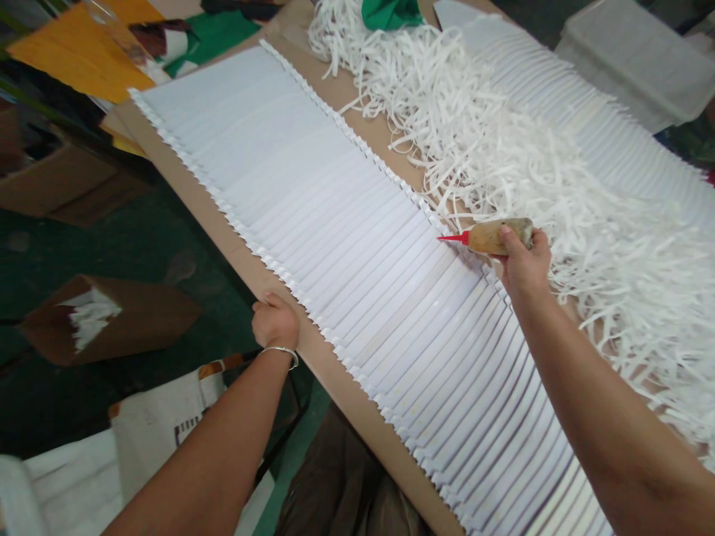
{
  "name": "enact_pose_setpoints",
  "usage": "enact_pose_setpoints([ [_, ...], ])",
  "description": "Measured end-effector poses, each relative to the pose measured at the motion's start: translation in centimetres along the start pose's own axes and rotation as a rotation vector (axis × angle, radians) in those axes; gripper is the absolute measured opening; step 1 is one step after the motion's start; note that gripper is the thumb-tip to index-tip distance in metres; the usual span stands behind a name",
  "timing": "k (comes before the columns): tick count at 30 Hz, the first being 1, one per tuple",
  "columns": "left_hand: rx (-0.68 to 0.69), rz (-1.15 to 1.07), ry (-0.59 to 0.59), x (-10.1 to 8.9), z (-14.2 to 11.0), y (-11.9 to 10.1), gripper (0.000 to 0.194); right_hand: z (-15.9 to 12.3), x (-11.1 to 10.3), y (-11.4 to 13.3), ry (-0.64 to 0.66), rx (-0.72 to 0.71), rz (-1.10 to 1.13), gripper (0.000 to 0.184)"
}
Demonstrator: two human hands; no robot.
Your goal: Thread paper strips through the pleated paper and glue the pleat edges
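My right hand is wrapped round a yellowish, stained squeeze bottle with a red pointed nozzle. Its tip points left, over the far edge of a long row of overlapping white paper pieces. These pieces lie fanned like shingles across the table, with small folded tabs along both long edges. At the near edge of the brown table, my left hand is closed, fingers curled round the edge and partly hidden. A bracelet circles that wrist.
A heap of white paper strips lies beyond the row, with another fanned row behind it. A pale plastic bin stands at the far right. On the floor at left sits a brown bag holding white scraps.
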State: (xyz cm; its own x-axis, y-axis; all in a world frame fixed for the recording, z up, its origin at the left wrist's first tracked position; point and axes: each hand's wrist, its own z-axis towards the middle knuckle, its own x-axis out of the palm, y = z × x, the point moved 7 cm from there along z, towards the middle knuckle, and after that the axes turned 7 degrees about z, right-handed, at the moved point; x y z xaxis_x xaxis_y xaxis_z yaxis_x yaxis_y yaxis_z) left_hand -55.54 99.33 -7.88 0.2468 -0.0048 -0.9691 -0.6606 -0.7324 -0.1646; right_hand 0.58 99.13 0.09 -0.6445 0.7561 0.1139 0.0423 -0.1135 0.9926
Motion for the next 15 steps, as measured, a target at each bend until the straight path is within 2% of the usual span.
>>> enact_pose_setpoints([
  [7, 0.000, -0.017, -0.016, -0.5, -0.3, -0.2, 0.048, -1.6, 0.2, 0.1, 0.032, 0.049, -0.004, 0.058],
  [15, 0.021, -0.012, -0.002, -0.1, -0.2, -0.2, 0.054, -5.5, 0.9, 0.7, 0.113, 0.093, 0.005, 0.053],
])
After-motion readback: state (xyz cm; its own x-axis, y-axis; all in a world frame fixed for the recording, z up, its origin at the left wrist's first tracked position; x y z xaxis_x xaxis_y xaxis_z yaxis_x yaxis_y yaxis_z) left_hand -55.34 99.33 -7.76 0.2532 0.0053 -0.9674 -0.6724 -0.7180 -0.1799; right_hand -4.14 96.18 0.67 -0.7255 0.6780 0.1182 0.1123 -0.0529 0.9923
